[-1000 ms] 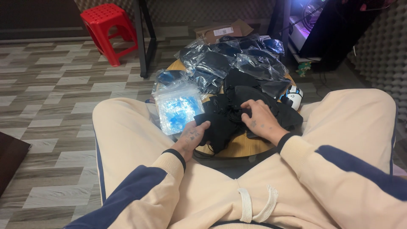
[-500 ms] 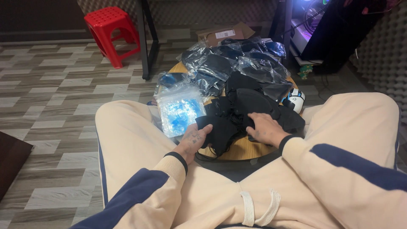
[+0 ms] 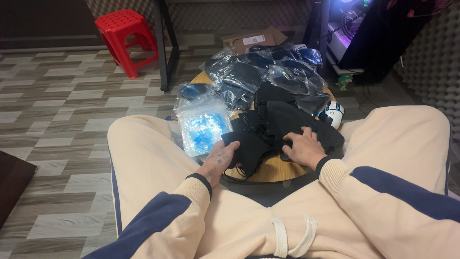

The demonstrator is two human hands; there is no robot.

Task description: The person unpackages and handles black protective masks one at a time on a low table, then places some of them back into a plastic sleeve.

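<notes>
Head view, looking down over my lap. At centre frame my left hand (image 3: 221, 160) and my right hand (image 3: 303, 149) both rest on a loose heap of black fabric pieces with thin black straps (image 3: 268, 132), which lies on a small round wooden surface (image 3: 274, 169) between my knees. My left fingers (image 3: 231, 146) are curled and closed on the lower-left edge of the heap; my right fingers (image 3: 293, 139) are spread apart and pressed flat on its right side, pinning rather than pinching.

Just left of the heap, touching my left thigh, lies a clear plastic bag of pale blue items (image 3: 203, 125). Toward upper centre, a pile of clear plastic bags holding dark contents (image 3: 268, 72) covers the far half of the surface. A white and black rounded object (image 3: 332, 114) sits at the heap's right edge. A red plastic stool (image 3: 125, 39) stands on the tiled floor at upper left.

Judged step: separating one black piece from the tangled heap. The next move appears to call for the right hand to hold the bulk down while the left draws its piece clear of the straps, which could snag.
</notes>
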